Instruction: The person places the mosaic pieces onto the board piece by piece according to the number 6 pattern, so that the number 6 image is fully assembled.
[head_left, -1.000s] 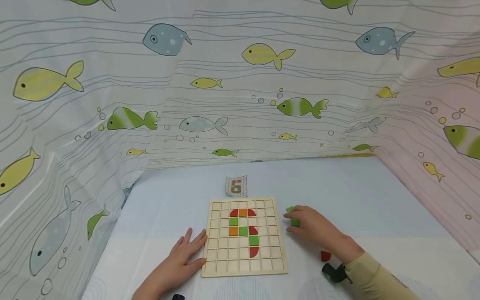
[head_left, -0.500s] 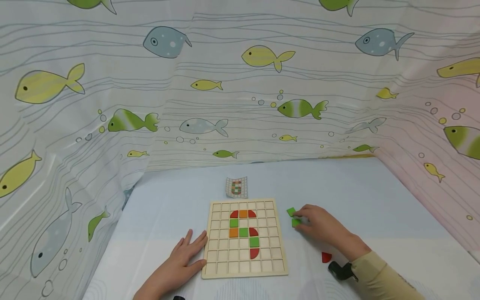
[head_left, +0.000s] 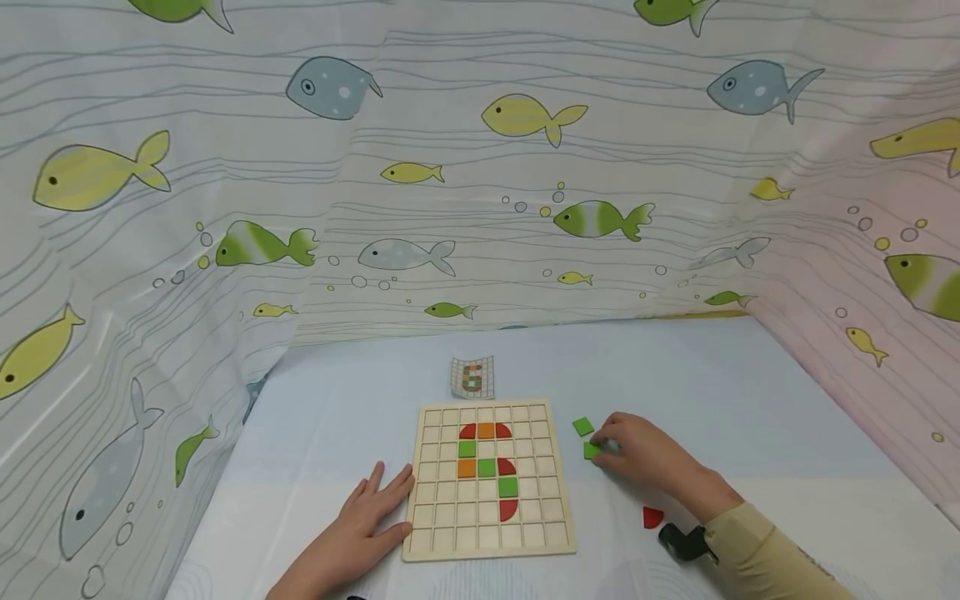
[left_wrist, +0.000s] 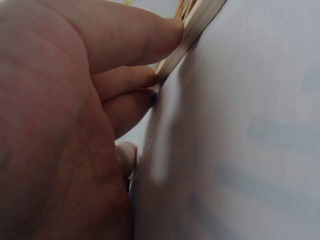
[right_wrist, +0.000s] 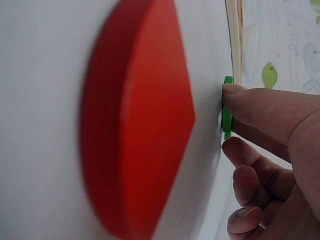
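My left hand [head_left: 365, 521] lies with fingers spread at the left edge of a wooden grid board [head_left: 446, 538]; in the left wrist view its fingertips touch the board's side. The board bears red quarter-round, orange and green square tiles. Right of it, my right hand [head_left: 637, 450] pinches a green square tile [head_left: 589, 452] between thumb and index finger, low over the table. The right wrist view shows the thumb on that tile's edge [right_wrist: 227, 117], the other fingers loosely curled. Just beyond lies another green square tile [head_left: 583, 427].
A red quarter-round tile [head_left: 652, 517] lies near my right wrist and looms large in the right wrist view. Behind the board is a small card [head_left: 472, 378] printed with a coloured grid pattern. Fish-printed cloth [head_left: 495, 242] walls the table at the back and sides.
My right hand has drawn back slightly to the right from over the green tiles, uncovering the farther one, and its thumb and index finger have closed on the nearer one. The left hand stays put.
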